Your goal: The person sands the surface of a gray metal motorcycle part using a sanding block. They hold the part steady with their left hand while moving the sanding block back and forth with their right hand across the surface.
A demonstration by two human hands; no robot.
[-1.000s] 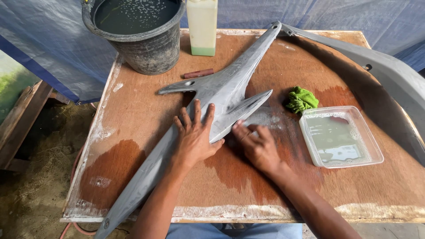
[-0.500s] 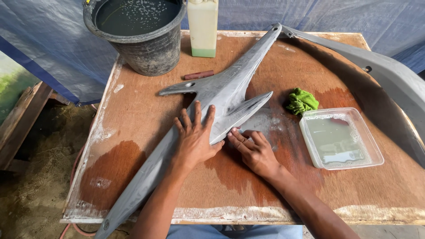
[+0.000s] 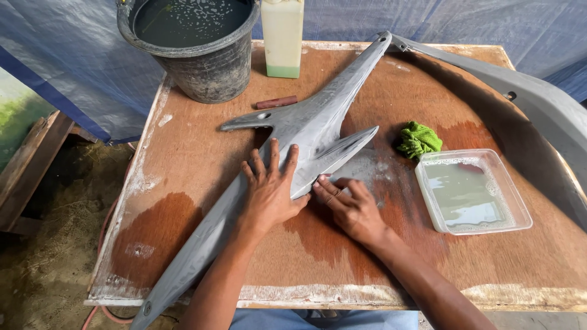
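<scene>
Head view: left hand (image 3: 269,190) flat, fingers spread, on the long grey pointed plastic panel (image 3: 306,125) (stiff, light, wet-slick); right hand (image 3: 351,208) presses fingers flat against its near edge.

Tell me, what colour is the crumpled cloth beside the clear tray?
The cloth is bright green, seen in the head view.

Matt grey plastic panel (image 3: 306,131); wet, worn plywood table (image 3: 183,201); clear plastic tray (image 3: 520,211); green cloth (image 3: 419,139).

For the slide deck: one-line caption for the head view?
Left hand presses a grey panel on a wet table; right hand touches its edge.
</scene>
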